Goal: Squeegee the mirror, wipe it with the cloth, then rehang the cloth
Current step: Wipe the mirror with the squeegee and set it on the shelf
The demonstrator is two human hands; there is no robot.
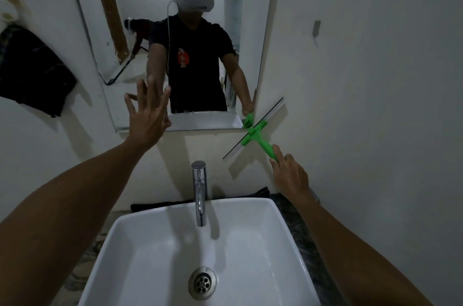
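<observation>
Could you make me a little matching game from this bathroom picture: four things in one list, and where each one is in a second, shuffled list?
Things:
1. squeegee
2. dark cloth
3. tap
4. left hand

Places or states:
A. hangs on the wall left of the mirror
B. stands behind the white basin
C. fingers spread open, raised before the mirror's lower part
D. green handle held in the right hand, blade at the mirror's lower right corner

Pairs: 1-D, 2-A, 3-B, 4-C

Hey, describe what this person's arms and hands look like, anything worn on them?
Both forearms are bare, with no sleeves in the direct view. The left hand shows no ring, glove or watch. The right hand is ungloved; a grey band, perhaps a watch, shows at its wrist.
</observation>
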